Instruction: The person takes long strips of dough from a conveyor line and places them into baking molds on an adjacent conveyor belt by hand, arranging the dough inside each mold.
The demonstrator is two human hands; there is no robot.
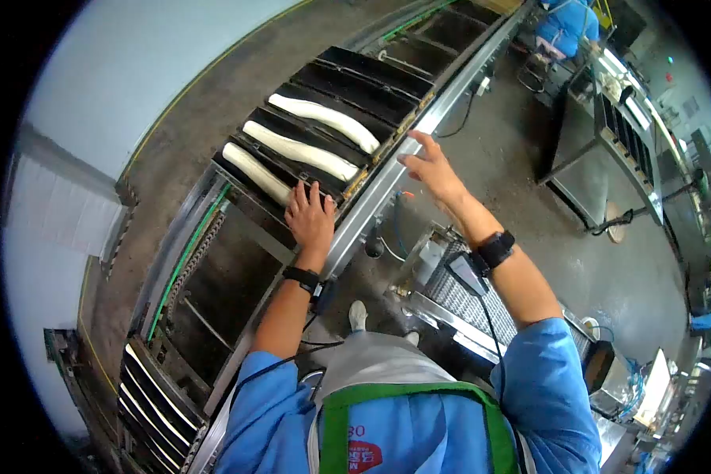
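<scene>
Three long, white, dough-like strips lie in separate slots of a black tray: a near strip (254,172), a middle strip (300,150) and a far strip (324,116). My left hand (310,217) rests with fingers spread at the right end of the near strip, over the edge of the black tray (363,73). Whether it presses on the strip or only touches the tray is hard to tell. My right hand (434,167) is above the metal rail, beside the tray's right edge, its fingers apart and nothing in them.
The tray sits on a conveyor frame with a metal rail (355,220) and a chain (193,257). Another tray (158,411) with several thin white strips lies lower left. A mesh belt machine (474,292) stands right of my legs. A person in blue (569,28) is farther off.
</scene>
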